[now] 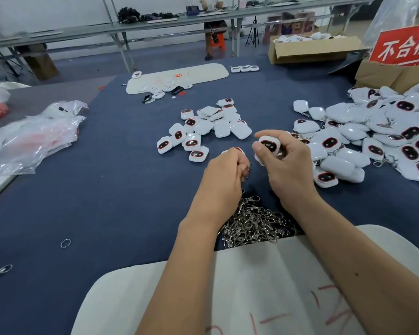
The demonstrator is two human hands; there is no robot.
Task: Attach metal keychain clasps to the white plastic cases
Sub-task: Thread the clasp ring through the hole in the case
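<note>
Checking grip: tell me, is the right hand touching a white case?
Touching. Head view shows the right hand pinching a white case between thumb and fingers.

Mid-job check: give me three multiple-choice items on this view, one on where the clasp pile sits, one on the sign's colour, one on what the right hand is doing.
1. Where is the clasp pile?
A. between the forearms, at the near edge of the table
B. in the box
C. on the far mat

2. What colour is the sign?
A. blue
B. red with white characters
C. yellow

3. What is the right hand doing?
A. lying flat on the table
B. hanging idle
C. holding a white case

Answers: 1 A, the clasps lie heaped between both arms by the near mat. 2 B, the board at far right is red with white writing. 3 C, thumb and fingers curl round the case, dark window up.
</note>
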